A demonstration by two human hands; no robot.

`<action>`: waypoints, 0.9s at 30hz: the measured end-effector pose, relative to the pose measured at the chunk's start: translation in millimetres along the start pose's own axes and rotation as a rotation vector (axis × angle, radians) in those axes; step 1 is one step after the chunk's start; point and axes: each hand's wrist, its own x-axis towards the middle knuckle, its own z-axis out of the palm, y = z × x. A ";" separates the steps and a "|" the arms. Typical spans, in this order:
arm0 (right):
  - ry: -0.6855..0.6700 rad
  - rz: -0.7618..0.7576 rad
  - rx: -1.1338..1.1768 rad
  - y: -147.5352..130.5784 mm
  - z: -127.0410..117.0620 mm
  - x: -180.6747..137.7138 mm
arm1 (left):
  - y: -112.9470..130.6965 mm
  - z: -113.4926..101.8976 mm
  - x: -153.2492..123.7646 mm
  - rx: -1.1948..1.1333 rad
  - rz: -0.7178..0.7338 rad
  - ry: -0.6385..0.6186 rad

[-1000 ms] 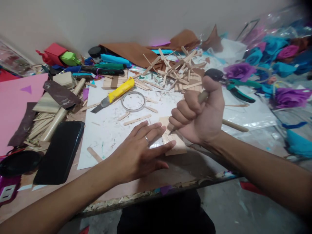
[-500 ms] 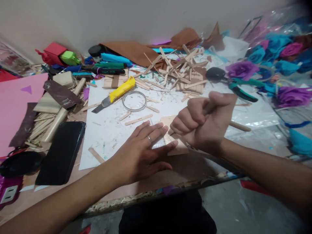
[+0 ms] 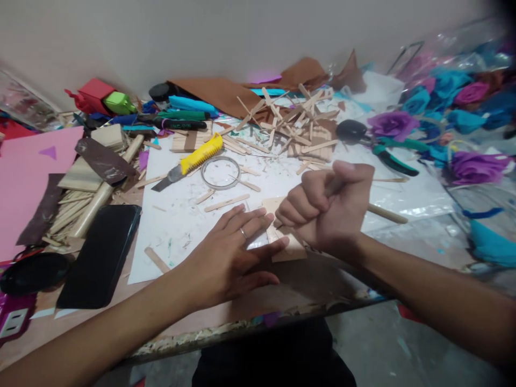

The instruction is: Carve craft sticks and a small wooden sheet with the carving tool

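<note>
My left hand (image 3: pixel 226 255) lies with fingers stretched, its fingertips at the left edge of a small pale wooden piece (image 3: pixel 296 251). A ring is on one of its fingers. My right hand (image 3: pixel 324 207) is closed in a fist over the right side of that piece. Something thin and greyish shows between its thumb and fingers, and a dark tip shows low by the wood; the rest is hidden by the fist. A round wooden rod (image 3: pixel 387 213) sticks out behind the right hand. Above the left hand lie a flat stick (image 3: pixel 226 202) and a tape roll (image 3: pixel 203 173).
A yellow box cutter (image 3: pixel 201 153) lies with its blade out beside the tape roll. Behind are piled craft sticks (image 3: pixel 298 121). Green-handled pliers (image 3: pixel 397 161) and paper flowers (image 3: pixel 393 126) are at right. A black phone (image 3: pixel 99 258) rests at left, near the table's front edge (image 3: pixel 193 336).
The view has shifted slightly, moving the scene a little left and down. My right fist has shifted slightly left over the wooden piece; my left hand stays beside it.
</note>
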 end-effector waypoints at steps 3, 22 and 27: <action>0.059 -0.023 0.055 -10.8 -5.6 6.1 | 0.0 -2.5 0.0 -0.016 0.015 0.029; 0.006 -0.056 -0.142 -4.1 8.7 8.8 | -1.0 -0.1 -0.2 -0.011 0.003 0.022; -0.036 -0.039 -0.166 -2.4 12.2 7.8 | 0.9 -0.7 1.8 0.002 -0.006 0.015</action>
